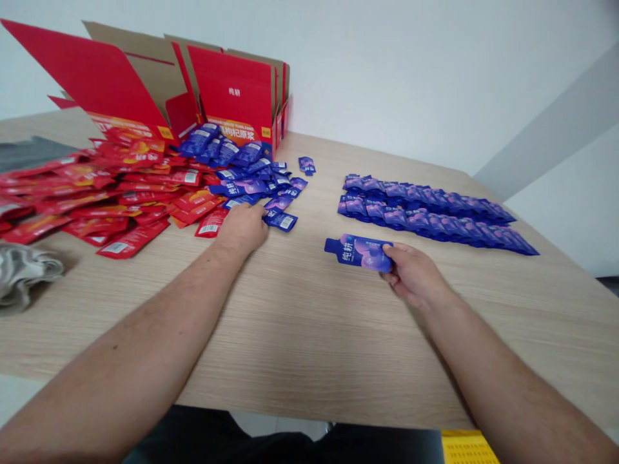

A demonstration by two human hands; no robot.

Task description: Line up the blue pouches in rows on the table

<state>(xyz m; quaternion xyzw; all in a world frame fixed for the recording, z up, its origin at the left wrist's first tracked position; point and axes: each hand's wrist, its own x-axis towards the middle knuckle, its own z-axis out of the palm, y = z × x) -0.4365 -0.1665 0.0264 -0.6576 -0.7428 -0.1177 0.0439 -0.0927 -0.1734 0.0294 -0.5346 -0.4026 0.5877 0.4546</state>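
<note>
My right hand (411,274) pinches a blue-purple spouted sachet (358,252) by its right end, with the spout pointing left above the wooden tabletop (300,361). Beyond it lie overlapping rows of matching blue sachets (425,209). My left hand (244,229) rests palm down at the edge of a loose heap of blue sachets (251,174), its fingertips on or against the nearest ones. Whether those fingers grip one, I cannot tell. A spread of red sachets (97,193) lies left of my left hand.
An opened red cardboard box (232,90) stands at the table's far edge behind the heaps. A crumpled grey cloth (24,274) lies at the left, with a dark grey sheet (29,153) farther back. A yellow object (469,448) shows below the table's near edge.
</note>
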